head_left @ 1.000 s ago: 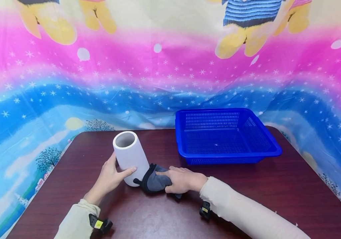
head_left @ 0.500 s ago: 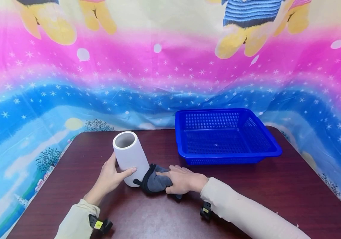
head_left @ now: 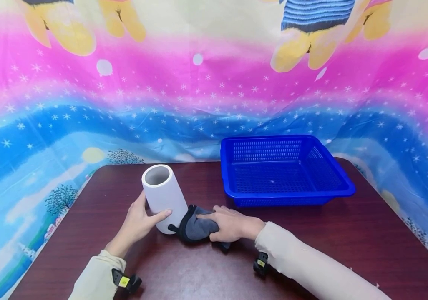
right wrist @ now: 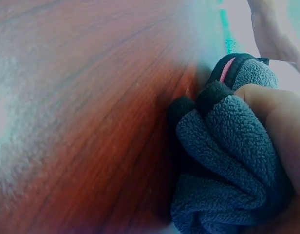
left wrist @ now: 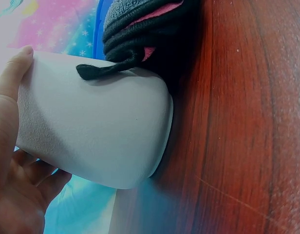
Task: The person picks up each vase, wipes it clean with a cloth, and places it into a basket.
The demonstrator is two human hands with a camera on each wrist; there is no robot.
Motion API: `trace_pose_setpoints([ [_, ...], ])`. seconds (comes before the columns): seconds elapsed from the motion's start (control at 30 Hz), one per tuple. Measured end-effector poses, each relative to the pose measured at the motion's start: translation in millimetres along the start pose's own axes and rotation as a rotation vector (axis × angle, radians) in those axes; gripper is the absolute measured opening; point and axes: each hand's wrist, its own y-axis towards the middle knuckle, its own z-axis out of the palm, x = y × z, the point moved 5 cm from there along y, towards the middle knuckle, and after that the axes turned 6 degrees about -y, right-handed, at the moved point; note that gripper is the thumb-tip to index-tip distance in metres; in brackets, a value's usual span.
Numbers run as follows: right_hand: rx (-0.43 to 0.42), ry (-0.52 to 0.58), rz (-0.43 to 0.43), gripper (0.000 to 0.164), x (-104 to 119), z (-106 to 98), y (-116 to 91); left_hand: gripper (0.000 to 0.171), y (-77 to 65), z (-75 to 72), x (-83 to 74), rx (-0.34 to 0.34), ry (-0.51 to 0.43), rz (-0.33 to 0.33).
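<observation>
A white vase (head_left: 167, 198) with an open round top stands on the table, left of the middle. My left hand (head_left: 137, 221) holds it from the left side, thumb across the front; in the left wrist view the fingers (left wrist: 52, 187) curl behind the vase (left wrist: 99, 117). Bunched against the vase's lower right side is a grey cloth (head_left: 197, 227) with black edging and a small black loop. My right hand (head_left: 232, 225) grips this cloth. Folds of the cloth (right wrist: 233, 151) and a bit of pink at its edge show in the right wrist view.
Behind and to the right, a blue plastic basket (head_left: 287, 194) with slotted walls sits on the dark red-brown table (head_left: 199, 275). A printed cloth backdrop (head_left: 184, 96) hangs close behind the table's far edge.
My right hand has shifted very slightly to the right on the cloth. The left hand and the vase look the same.
</observation>
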Motion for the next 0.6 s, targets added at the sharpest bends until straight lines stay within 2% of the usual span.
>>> trace_pose_setpoints([
  [0.6,-0.016,0.032,-0.018,0.069,-6.2,-10.0,-9.5,0.08,0.5,0.2,0.8,0.005,-0.008,0.013],
])
